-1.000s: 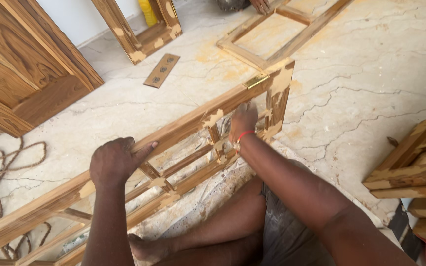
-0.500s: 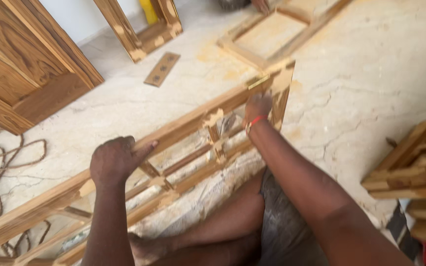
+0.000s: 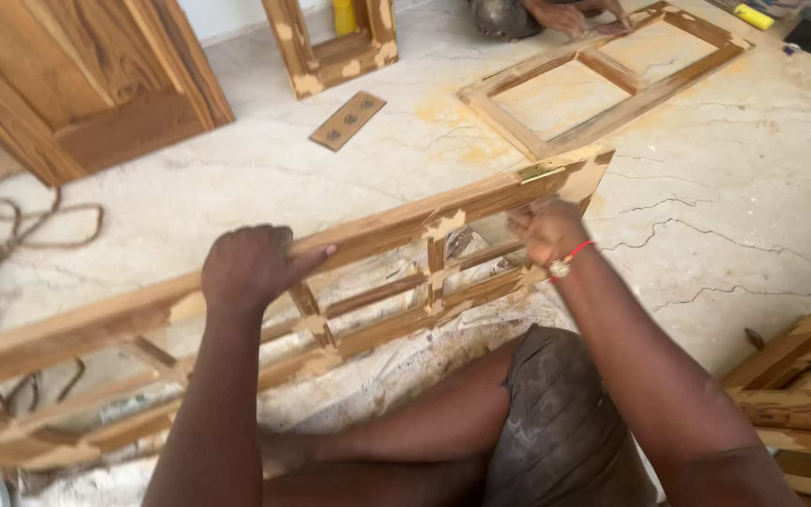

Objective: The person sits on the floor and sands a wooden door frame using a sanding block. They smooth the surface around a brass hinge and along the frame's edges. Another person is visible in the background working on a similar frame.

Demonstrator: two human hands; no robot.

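Both hands: left hand (image 3: 248, 269) and right hand (image 3: 546, 232) grip wooden frame (image 3: 396, 230)

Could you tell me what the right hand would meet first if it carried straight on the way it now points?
Probably the top rail of the wooden frame, just past the right hand; depth is unclear.

Cracked pale marble floor (image 3: 753, 216) dusted with sawdust, a wooden door (image 3: 77, 84) propped at left.
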